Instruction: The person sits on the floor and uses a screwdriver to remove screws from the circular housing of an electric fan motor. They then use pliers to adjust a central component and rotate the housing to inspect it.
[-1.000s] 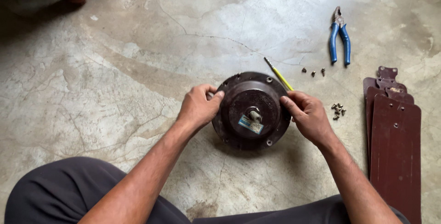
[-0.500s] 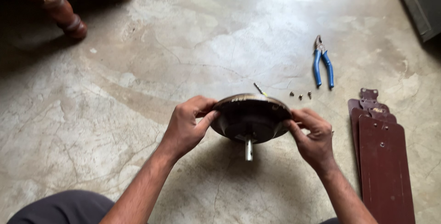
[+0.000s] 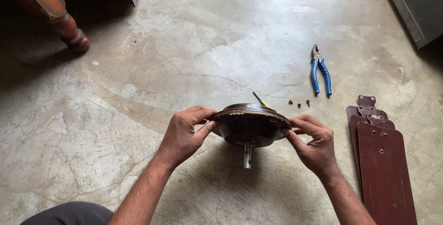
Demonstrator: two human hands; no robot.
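**Holding a fan motor up off the floor**

Both hands pinch the brown fan motor housing [image 3: 250, 126] by its rim: left hand [image 3: 184, 135] and right hand [image 3: 314, 142], fingers closed tight. It's above the concrete floor [image 3: 138, 91], shaft [image 3: 248, 155] pointing down. I'd keep the grip even so it stays level, clear of the screws [image 3: 299, 103].

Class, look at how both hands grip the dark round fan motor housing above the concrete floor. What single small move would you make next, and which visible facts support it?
Probably lower the motor housing gently to the floor. The left hand and right hand pinch its rim at opposite sides, holding it up with its shaft pointing down. The screws and pliers lie beyond it, so both hands must be freed first.
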